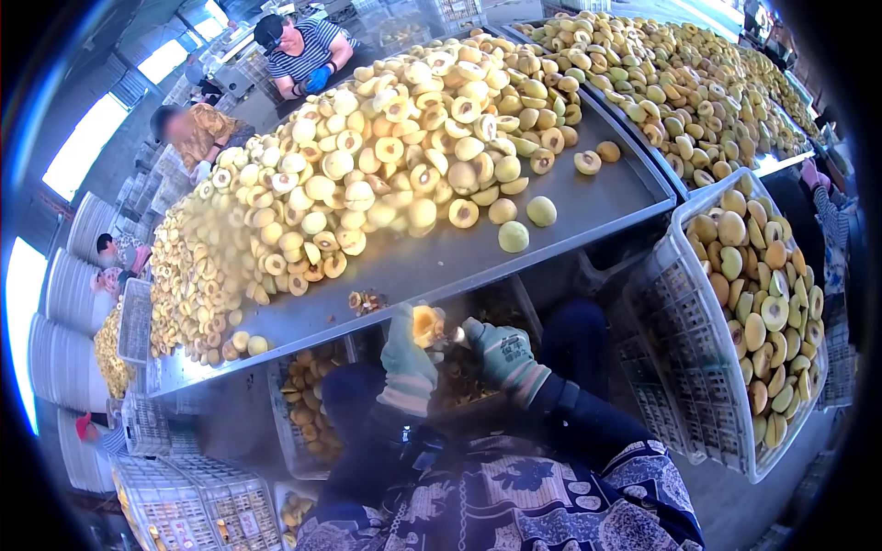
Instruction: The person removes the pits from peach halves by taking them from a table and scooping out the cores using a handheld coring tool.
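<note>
My left hand, in a pale knitted glove, holds a halved yellow fruit with its cut face showing, just beyond the metal table's near edge. Close to its right, my gloved right hand is closed around a small tool, whose tip is at the fruit; its exact shape is too small to make out. A small heap of brown pits lies on the metal table near the edge. Behind it rises a large pile of halved yellow fruit.
A tilted plastic crate of fruit halves stands at the right. Under the table edge sit a crate of fruit and a container of dark scraps. Another loaded table is beyond. Co-workers sit along the far side.
</note>
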`<state>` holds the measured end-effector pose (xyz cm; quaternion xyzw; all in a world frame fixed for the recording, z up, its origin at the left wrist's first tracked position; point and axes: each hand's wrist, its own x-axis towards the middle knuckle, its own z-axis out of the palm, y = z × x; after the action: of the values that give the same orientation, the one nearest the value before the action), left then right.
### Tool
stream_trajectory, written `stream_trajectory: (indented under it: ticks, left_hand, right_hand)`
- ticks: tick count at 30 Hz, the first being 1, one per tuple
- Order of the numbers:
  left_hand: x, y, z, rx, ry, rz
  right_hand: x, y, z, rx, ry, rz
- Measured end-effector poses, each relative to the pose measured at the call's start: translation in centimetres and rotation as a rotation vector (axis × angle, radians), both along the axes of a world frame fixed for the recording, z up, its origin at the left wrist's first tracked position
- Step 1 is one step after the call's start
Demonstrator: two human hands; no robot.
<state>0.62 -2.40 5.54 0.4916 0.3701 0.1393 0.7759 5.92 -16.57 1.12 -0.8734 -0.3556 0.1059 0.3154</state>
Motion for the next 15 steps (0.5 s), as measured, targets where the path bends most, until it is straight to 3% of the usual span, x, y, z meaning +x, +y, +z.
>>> stream_trajectory:
  ticks: [4,7,11,15]
  left_hand:
    - [-0.1,1.3,0.2,0.006,0.013,0.112]
    - [-0.4,1.4,-0.3,-0.011,-0.021,0.048]
    - [0.0,1.0,-0.9,0.019,-0.255,0.037]
    - [0.0,1.2,-1.8,-0.007,-0.282,0.042]
  right_hand:
    - [0.0,-0.7,-0.4,0.126,0.289,-0.068]
    - [-0.9,0.1,0.3,0.377,0.402,-0.021]
    - [-0.5,0.4,2.4,0.208,0.547,0.095]
    - [-0.9,0.6,3.3,0.218,0.684,0.087]
